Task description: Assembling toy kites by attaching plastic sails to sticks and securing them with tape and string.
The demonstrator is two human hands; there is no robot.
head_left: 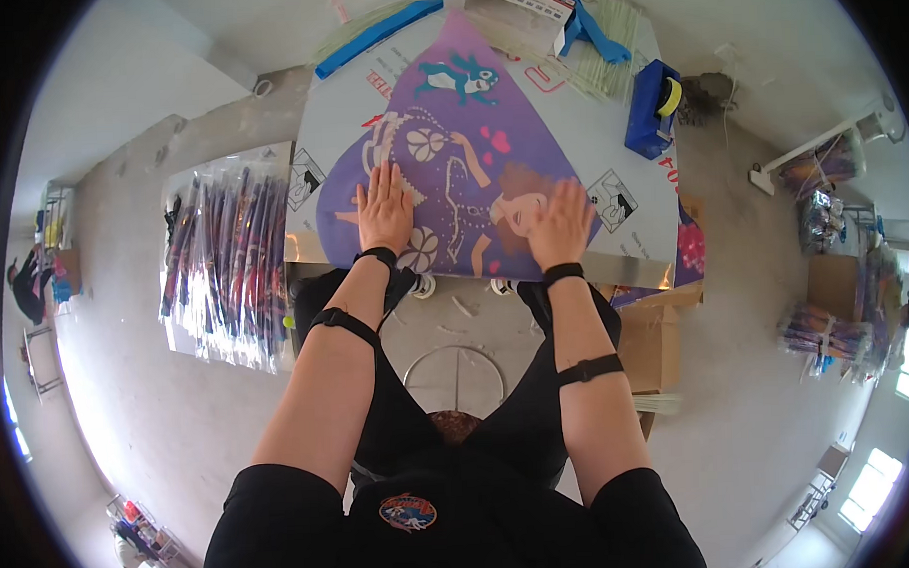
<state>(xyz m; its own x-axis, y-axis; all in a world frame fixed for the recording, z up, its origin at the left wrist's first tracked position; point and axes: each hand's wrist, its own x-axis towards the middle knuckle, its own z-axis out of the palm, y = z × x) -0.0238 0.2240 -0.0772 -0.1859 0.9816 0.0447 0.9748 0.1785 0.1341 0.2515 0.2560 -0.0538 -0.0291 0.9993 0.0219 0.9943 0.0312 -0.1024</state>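
A purple printed sheet (437,144) lies spread over the table, narrowing to a point at its far end. It bears a blue-green animal figure, pink hearts and white flower shapes. Flat on its left part rests my left hand (386,211), fingers stretched out, holding nothing. My right hand (561,223) lies over the printed brown-haired figure on the right part; it is slightly blurred, but its fingers look extended with nothing in them. The sheet's near edge runs along the table's front edge, below both hands.
A blue tape dispenser (651,112) with yellow tape stands at the table's right. Farther back are an open box (515,17), blue strips (381,36) and thin pale sticks (606,38). Bagged items (228,257) lie left of the table; a cardboard box (649,347) is at right.
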